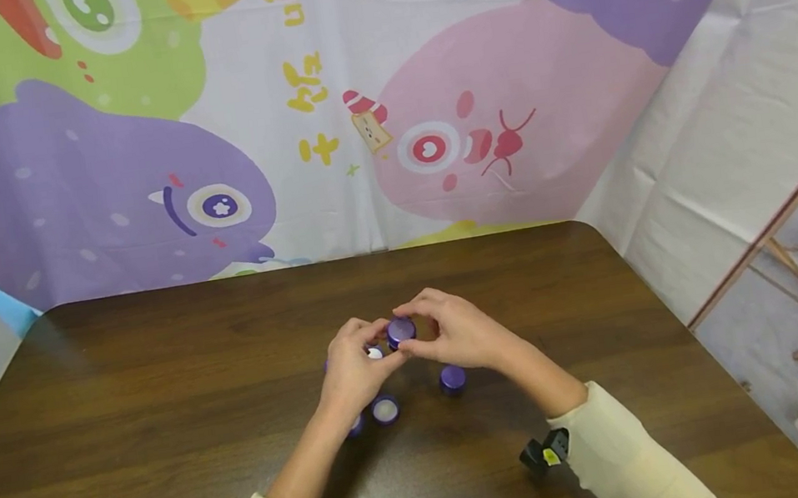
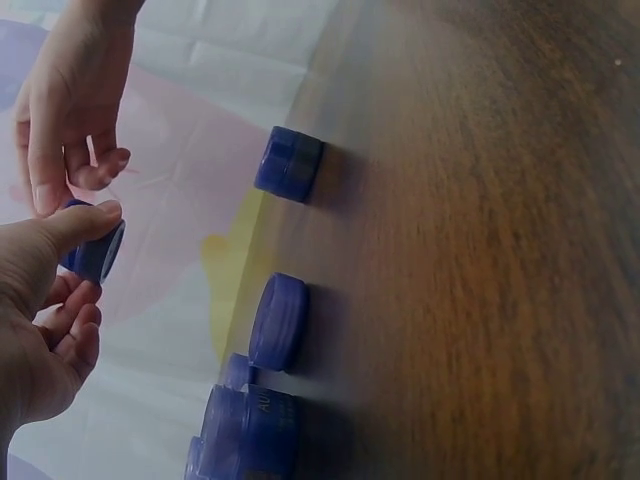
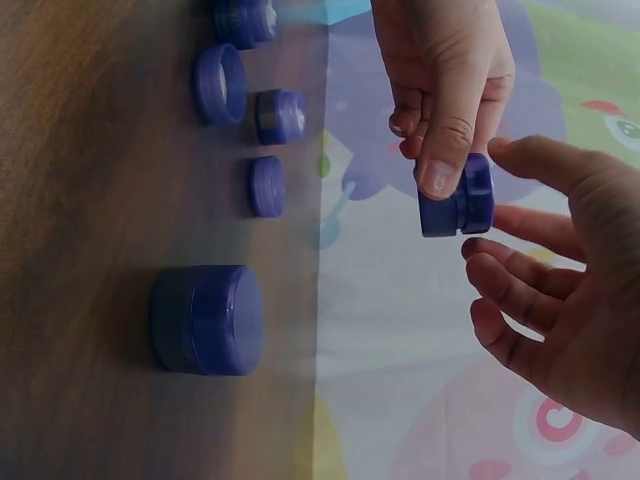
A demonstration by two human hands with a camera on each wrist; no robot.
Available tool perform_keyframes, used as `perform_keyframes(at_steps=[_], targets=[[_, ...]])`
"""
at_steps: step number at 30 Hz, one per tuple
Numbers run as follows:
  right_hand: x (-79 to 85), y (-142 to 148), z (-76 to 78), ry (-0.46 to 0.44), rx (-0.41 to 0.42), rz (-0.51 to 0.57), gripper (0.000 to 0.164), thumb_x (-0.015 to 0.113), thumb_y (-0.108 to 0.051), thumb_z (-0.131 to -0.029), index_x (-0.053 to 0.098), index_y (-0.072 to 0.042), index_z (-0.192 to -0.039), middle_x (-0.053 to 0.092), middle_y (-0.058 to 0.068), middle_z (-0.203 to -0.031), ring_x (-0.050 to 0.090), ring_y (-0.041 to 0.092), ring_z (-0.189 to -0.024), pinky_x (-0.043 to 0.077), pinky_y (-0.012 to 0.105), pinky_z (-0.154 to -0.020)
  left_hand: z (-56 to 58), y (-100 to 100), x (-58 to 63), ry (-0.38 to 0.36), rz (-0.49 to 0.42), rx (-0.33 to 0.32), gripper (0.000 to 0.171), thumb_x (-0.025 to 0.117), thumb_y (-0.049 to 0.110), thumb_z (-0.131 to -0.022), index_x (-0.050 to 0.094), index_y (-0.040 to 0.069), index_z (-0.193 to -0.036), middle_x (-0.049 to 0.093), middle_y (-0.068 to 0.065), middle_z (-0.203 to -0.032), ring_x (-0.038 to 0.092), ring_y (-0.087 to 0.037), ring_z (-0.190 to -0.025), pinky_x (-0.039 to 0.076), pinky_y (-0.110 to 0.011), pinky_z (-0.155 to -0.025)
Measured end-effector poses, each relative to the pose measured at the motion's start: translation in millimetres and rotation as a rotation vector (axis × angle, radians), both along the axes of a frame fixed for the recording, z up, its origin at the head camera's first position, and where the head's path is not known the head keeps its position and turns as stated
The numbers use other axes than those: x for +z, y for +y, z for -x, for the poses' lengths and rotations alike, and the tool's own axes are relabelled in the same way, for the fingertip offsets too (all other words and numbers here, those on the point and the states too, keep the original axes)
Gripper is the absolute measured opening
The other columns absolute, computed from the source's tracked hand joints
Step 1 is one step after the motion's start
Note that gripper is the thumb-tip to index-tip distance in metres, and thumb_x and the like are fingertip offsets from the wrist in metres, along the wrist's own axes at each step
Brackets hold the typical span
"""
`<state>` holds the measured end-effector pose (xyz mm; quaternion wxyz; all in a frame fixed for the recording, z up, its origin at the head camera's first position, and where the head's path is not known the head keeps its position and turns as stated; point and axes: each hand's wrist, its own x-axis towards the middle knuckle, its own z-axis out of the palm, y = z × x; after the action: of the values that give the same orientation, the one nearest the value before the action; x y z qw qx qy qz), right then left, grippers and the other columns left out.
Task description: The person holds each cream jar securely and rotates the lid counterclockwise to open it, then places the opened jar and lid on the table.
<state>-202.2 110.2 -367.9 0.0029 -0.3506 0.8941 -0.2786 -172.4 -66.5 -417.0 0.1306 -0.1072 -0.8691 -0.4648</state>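
Left hand [image 1: 351,366] pinched purple cylindrical plastic jar [image 3: 438,218] | right hand [image 1: 461,330] spread around its round purple plastic lid [image 3: 479,192], contact unclear | step: presumably was lid turning | next: likely required gripping it

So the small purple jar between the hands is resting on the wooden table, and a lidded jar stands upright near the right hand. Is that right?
Not quite: the right wrist view shows the small purple jar held up off the wooden table. A lidded jar does stand upright on it, near the right hand.
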Motion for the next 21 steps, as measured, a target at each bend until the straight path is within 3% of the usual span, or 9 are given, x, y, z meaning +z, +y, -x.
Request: perform_keyframes(at_steps=[5, 10, 14, 21], targets=[[-0.1, -1.4, 0.1, 0.005, -0.015, -0.017, 0.037, 0.071, -0.023, -0.083, 0.065, -0.006, -0.115, 0.060, 0.004, -0.099, 0.050, 0.008, -0.067, 0.043, 0.017, -0.057, -1.0, 0.4, 1.7, -0.004, 0.008, 0.003, 0.038, 0.081, 0.020, -0.071, 0.070, 0.006, -0.104, 0.061, -0.008, -0.090, 0.058, -0.026, -0.083, 0.047, -0.026, -0.070], [0.5, -1.2, 0.3, -0.030, 0.024, -0.041, 0.040, 0.067, -0.017, -0.082, 0.062, -0.007, -0.120, 0.059, 0.004, -0.107, 0.049, 0.007, -0.068, 0.044, 0.018, -0.058, -0.8, 1.6, 1.0, -0.003, 0.002, 0.003, 0.040, 0.081, 0.018, -0.071, 0.069, 0.002, -0.106, 0.061, -0.009, -0.090, 0.059, -0.026, -0.083, 0.047, -0.026, -0.070], [1.4, 0.1, -0.6, -0.045, 0.021, -0.019, 0.043, 0.068, -0.021, -0.084, 0.058, -0.007, -0.124, 0.057, 0.005, -0.108, 0.048, 0.007, -0.068, 0.044, 0.019, -0.058, -1.8, 1.8, 1.9, -0.018, 0.000, -0.001, 0.041, 0.081, 0.020, -0.072, 0.069, 0.003, -0.107, 0.061, -0.008, -0.090, 0.058, -0.026, -0.083, 0.047, -0.026, -0.069], [1.7, 0.8, 0.1, -0.006, -0.013, -0.017, 0.038, 0.070, -0.026, -0.083, 0.064, -0.006, -0.115, 0.059, 0.004, -0.099, 0.050, 0.008, -0.068, 0.044, 0.018, -0.059, -1.0, 2.8, 2.6, -0.013, 0.018, -0.002, 0.039, 0.081, 0.024, -0.071, 0.071, 0.007, -0.104, 0.062, -0.008, -0.090, 0.058, -0.025, -0.081, 0.046, -0.025, -0.068]])
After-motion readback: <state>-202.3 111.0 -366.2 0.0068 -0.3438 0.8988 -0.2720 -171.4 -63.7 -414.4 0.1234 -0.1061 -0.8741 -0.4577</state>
